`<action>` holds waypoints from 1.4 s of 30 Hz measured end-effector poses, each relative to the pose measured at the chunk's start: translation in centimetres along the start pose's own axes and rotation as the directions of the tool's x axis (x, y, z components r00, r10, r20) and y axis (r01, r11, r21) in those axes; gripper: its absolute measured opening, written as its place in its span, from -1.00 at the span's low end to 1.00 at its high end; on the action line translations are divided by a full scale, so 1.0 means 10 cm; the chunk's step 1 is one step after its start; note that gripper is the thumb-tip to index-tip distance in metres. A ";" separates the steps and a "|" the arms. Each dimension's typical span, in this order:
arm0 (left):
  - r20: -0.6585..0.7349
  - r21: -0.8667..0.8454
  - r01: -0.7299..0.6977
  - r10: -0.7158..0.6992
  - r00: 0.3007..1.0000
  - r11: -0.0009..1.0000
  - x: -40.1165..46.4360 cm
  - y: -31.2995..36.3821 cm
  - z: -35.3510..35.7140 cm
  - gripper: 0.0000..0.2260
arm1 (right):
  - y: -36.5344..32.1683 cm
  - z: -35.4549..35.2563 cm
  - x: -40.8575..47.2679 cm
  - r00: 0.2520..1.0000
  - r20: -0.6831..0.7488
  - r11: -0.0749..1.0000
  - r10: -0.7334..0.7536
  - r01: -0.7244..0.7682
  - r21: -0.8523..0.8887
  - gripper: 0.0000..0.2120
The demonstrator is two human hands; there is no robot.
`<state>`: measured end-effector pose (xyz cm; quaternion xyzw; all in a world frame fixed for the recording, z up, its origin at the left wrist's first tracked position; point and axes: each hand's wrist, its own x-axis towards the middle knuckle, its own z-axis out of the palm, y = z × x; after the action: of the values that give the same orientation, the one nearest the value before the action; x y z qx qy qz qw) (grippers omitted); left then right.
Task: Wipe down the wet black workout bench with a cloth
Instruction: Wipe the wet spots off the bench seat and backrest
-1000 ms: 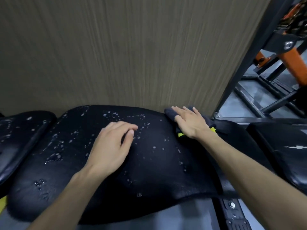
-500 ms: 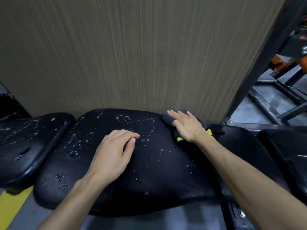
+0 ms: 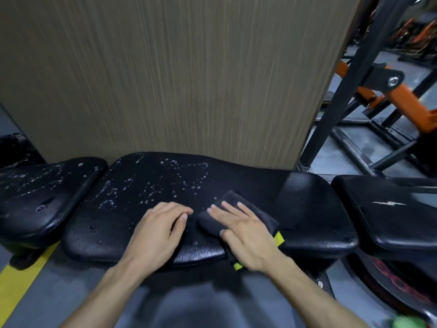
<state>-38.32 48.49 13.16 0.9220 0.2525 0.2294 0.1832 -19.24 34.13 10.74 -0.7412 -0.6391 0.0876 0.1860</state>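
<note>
From the head camera: right hand (image 3: pixel 246 235) spread flat, fingers open, pressing a dark cloth (image 3: pixel 233 217) with a yellow tag onto the near edge of the black bench (image 3: pixel 151 185), gripping nothing. Left hand (image 3: pixel 157 230) just beside the cloth, palm down, fingers loosely curled and empty, resting on the pad. Water droplets (image 3: pixel 165 178) scattered over the pad's far and left parts, wood-grain wall panel (image 3: pixel 177 74) directly behind.

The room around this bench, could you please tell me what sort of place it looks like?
Most likely a gym. The padded black bench is built in sections like workout equipment, an orange and black machine frame stands behind on the right, and a second black pad sits beside it.
</note>
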 end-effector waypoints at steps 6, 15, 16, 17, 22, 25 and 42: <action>-0.047 -0.023 0.016 -0.017 0.999 1.000 -0.33 0.05 -0.08 -0.75 | 0.81 -0.33 -0.37 0.914 -0.209 0.931 0.347 -0.363 -0.044 -0.35; -0.063 -0.004 0.042 -0.042 0.997 0.999 -0.67 0.19 -0.05 -0.74 | -0.60 0.40 -0.38 0.956 -0.268 0.988 0.117 -0.140 -0.071 -0.43; -0.062 0.001 0.047 -0.047 0.997 0.999 -0.70 0.20 -0.05 -0.73 | -0.48 0.33 -0.42 0.962 -0.258 0.989 0.093 -0.118 -0.084 -0.43; -0.061 0.006 0.054 -0.054 0.997 0.999 -0.72 0.21 -0.05 -0.72 | -0.29 0.24 -0.49 0.961 -0.260 0.986 0.096 -0.127 -0.105 -0.42; -0.060 -0.010 0.050 -0.051 0.997 0.999 -0.74 0.39 0.02 -0.71 | 0.96 -0.36 -1.02 0.788 -0.392 0.843 0.475 -0.535 -0.052 -0.37; -0.055 -0.028 0.017 -0.018 0.998 0.999 -0.70 0.52 0.10 -0.72 | 1.14 -0.47 -1.16 0.625 -0.452 0.729 0.637 -0.679 0.087 -0.32; 0.006 -0.147 -0.068 0.070 0.998 0.987 -0.22 0.85 0.61 -0.74 | 0.78 -0.17 -1.37 0.732 -0.437 0.801 0.522 -0.597 -0.042 -0.34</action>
<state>-33.57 39.08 11.22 0.9155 0.2019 0.2485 0.2438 -13.78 19.55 7.76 -0.9144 -0.3375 -0.0733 0.2112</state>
